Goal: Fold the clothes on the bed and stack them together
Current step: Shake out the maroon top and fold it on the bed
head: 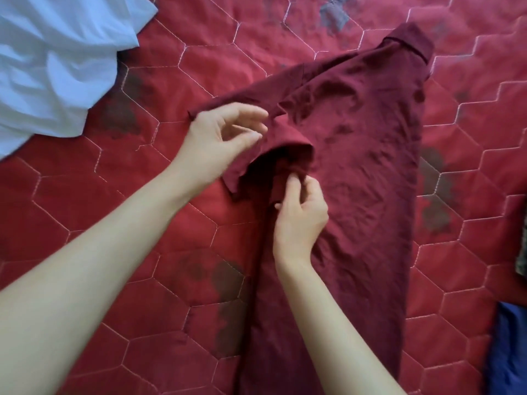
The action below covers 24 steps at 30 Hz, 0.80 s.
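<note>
A dark maroon collared shirt [362, 155] lies lengthwise on the red quilted bedspread [119, 223], collar at the far end. Its left sleeve is partly lifted and bunched. My left hand [222, 138] hovers over the sleeve with fingers loosely curled, thumb side touching the sleeve's edge; a firm grip cannot be made out. My right hand [299, 212] pinches a fold of the maroon fabric just below the sleeve's hem.
A crumpled white garment [57, 61] lies at the far left of the bed. A blue cloth [510, 346] and a patterned item [522, 258] show at the right edge. The bedspread has hexagon stitching and dark faded patches.
</note>
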Tool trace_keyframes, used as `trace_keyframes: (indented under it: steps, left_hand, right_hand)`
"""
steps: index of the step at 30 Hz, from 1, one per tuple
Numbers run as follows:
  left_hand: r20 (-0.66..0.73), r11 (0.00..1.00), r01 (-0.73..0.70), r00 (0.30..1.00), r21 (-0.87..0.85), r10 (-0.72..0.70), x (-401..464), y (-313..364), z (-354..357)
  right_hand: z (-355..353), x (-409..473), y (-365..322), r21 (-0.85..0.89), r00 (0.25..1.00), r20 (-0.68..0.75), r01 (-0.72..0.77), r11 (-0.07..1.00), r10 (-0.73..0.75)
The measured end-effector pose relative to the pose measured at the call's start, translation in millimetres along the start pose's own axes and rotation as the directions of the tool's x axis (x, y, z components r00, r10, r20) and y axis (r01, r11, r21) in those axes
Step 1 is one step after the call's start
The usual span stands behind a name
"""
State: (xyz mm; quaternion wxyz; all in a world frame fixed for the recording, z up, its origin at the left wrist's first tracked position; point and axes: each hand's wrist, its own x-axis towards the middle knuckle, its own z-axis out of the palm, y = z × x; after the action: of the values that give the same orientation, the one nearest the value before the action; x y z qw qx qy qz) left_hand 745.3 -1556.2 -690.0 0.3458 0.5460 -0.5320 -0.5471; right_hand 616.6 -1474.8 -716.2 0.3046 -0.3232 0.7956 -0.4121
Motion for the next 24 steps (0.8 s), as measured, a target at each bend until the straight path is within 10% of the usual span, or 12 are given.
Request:
trace_keyframes:
  steps: [6,11,16,24]
  left_hand:
    - [0.101,0.832,0.031,0.989,0.554,-0.104,-15,-43,46]
    - [0.067,0.599,-0.131,0.989,0.790,0.128,-15,-59,60]
    - [0.066,0.557,-0.223,0.955,0.800,0.288,-6,-45,46]
    - [-0.086,0.670,-0.344,0.850,0.658,0.520,47,15,-17]
  right_hand:
    - [-38,11,43,0.034,0.925,-0.093,-0.368,0.929,0.369]
    - [-53,20,61,-0.316,0.996,-0.044,-0.089,0.944,0.079]
    - [-46,38,42,-0.409,0.991,0.136,0.040,0.912,0.018]
    - [-11,29,-15,-0.257,0.993,-0.003,0.117,0.959,-0.122]
